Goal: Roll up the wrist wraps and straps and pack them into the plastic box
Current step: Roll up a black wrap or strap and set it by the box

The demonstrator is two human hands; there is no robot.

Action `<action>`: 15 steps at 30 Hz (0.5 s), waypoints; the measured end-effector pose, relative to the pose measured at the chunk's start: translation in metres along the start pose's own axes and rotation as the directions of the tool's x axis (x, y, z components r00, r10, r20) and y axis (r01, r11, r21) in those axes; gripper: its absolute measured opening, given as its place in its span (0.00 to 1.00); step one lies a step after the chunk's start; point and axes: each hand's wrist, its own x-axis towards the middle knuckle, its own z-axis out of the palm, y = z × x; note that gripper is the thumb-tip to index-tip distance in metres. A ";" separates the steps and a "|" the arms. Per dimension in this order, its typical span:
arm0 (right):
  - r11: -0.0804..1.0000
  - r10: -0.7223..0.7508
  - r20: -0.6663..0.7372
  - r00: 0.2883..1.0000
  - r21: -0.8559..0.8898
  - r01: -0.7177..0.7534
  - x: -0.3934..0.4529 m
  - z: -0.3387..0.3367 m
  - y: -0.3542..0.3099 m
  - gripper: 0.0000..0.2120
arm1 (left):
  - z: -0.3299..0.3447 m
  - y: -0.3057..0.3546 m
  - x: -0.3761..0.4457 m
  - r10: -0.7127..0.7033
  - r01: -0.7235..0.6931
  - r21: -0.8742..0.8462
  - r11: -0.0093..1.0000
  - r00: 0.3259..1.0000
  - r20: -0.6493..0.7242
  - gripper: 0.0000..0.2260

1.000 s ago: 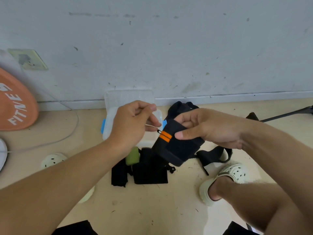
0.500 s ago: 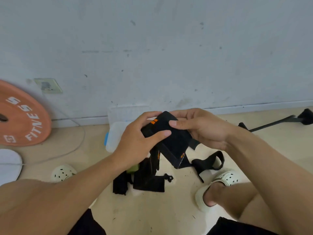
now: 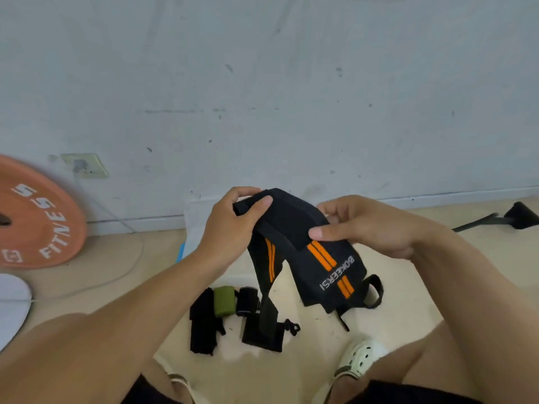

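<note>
A black wrist wrap [image 3: 326,258] with orange stripes and white lettering hangs unrolled between my hands above the floor. My left hand [image 3: 233,225] pinches its upper end between thumb and fingers. My right hand [image 3: 358,225] holds the wrap's top fold, thumb pressed on the fabric. A second striped length [image 3: 269,263] dangles below the left hand. The clear plastic box [image 3: 192,228] stands by the wall, mostly hidden behind my left hand. On the floor lie a green roll [image 3: 224,300], a small black roll [image 3: 247,301] and other black straps [image 3: 202,322].
An orange weight plate [image 3: 32,214] leans on the wall at left, with a white cable [image 3: 122,275] on the floor near it. A black bar-like object [image 3: 501,220] lies at far right. My feet in white clogs [image 3: 360,360] are close below.
The compact folded wrap has been opened out and now hangs long, its lettering showing. Both hands rose slightly and moved apart. The view tilted, showing more of the wall.
</note>
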 end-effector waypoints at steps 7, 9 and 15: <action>0.930 0.118 -0.459 0.881 0.361 0.064 0.051 0.017 0.019 0.13 | 0.015 -0.020 -0.003 0.263 -0.267 -0.009 0.964 0.942 0.208 0.19; 0.895 0.111 -0.451 0.885 0.432 0.108 0.058 0.017 0.020 0.08 | 0.021 -0.021 -0.003 0.330 -0.380 0.104 0.919 0.888 0.321 0.28; 0.834 0.030 -0.359 0.933 0.524 0.175 0.057 0.015 0.016 0.08 | 0.013 -0.026 0.019 0.415 -0.446 0.189 0.875 0.891 0.183 0.24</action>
